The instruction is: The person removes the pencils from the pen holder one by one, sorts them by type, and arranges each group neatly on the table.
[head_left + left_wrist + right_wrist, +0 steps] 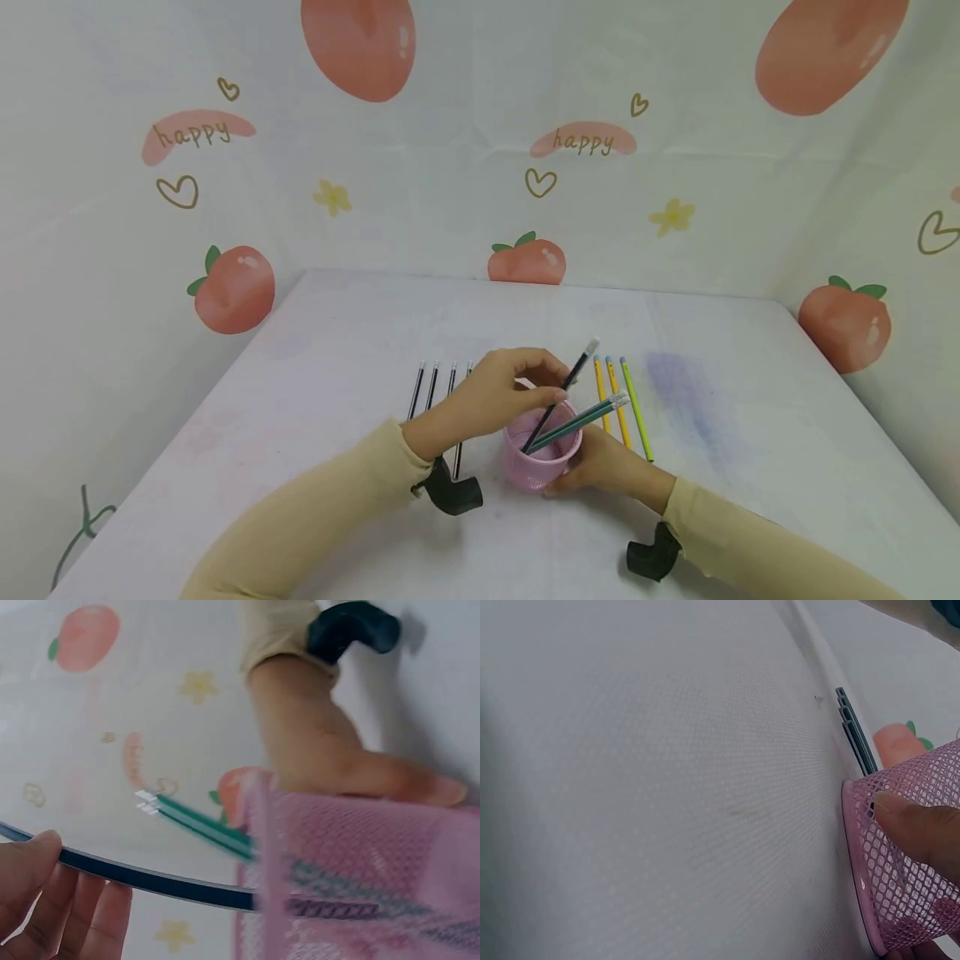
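Thumb and fingers of my left hand [495, 392] pinch a black pencil [578, 365] with a white end, tilted over the pink mesh pen cup [531, 475]. Its lower part is inside the cup, showing through the mesh in the left wrist view, where the pencil [165, 885] runs past the rim. Two green pencils [583, 419] lean in the same cup, white ends sticking out to the right. My right hand [615, 463] grips the cup low on its right side. In the right wrist view the thumb [922, 832] presses the mesh near the cup's base ring [862, 885].
Several black pencils [432, 387] lie in a row left of the cup, partly behind my left forearm. Two yellow pencils [618, 400] and a lime green pencil [636, 407] lie to the right. A printed cloth backdrop [450, 200] rises behind the white table [750, 400].
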{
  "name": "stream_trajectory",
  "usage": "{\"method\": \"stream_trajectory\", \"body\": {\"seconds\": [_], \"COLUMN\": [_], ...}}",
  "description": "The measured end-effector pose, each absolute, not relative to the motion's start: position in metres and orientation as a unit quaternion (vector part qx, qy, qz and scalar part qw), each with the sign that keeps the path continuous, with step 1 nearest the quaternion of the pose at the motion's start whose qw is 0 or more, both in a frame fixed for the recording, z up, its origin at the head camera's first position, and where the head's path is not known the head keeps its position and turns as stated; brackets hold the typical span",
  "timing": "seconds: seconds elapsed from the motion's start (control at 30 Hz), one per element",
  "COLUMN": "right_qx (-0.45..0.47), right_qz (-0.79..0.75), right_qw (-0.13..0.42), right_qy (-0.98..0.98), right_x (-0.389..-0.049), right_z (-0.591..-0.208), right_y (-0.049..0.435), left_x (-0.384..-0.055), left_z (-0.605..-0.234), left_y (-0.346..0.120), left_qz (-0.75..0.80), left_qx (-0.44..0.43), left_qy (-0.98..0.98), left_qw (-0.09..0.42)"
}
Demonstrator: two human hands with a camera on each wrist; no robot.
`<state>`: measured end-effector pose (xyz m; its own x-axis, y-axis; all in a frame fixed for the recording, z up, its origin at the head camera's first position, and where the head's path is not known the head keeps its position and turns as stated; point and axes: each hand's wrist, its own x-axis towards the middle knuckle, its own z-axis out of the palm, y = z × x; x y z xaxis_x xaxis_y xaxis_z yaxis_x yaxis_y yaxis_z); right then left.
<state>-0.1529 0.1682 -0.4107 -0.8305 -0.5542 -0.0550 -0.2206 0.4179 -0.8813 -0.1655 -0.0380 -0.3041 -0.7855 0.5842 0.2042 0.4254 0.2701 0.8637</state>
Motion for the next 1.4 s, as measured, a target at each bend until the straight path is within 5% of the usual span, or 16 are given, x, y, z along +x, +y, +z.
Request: {"method": "stream_trajectory", "body": {"seconds": [0.4, 0.63, 0.93, 1.4], "right_qx": [-0.241, -0.241, -0.238, -0.244], "right_qz": [-0.497, -0.502, -0.499, -0.505], "right_qw": [0.167, 0.162, 0.162, 0.168], "right_qy": [0.816, 0.814, 0.817, 0.811], "right_x": [-0.153, -0.153, -0.153, -0.153], "right_z": [-0.412, -0.413, -0.415, -0.414], "right_y": [0.166, 0.167, 0.166, 0.167], "left_x": [-0.19, -0.215, -0.233, -0.239], "left_z": [-0.259, -0.265, -0.289, -0.332], "left_y": [-0.08, -0.114, -0.152, -0.182], "left_qz": [0.666, 0.684, 0.659, 0.541], "left_qx": [0.272, 0.188, 0.127, 0.087], "left_qy": [0.693, 0.702, 0.741, 0.827], "left_qw": [-0.049, -0.065, -0.025, 0.128]}}
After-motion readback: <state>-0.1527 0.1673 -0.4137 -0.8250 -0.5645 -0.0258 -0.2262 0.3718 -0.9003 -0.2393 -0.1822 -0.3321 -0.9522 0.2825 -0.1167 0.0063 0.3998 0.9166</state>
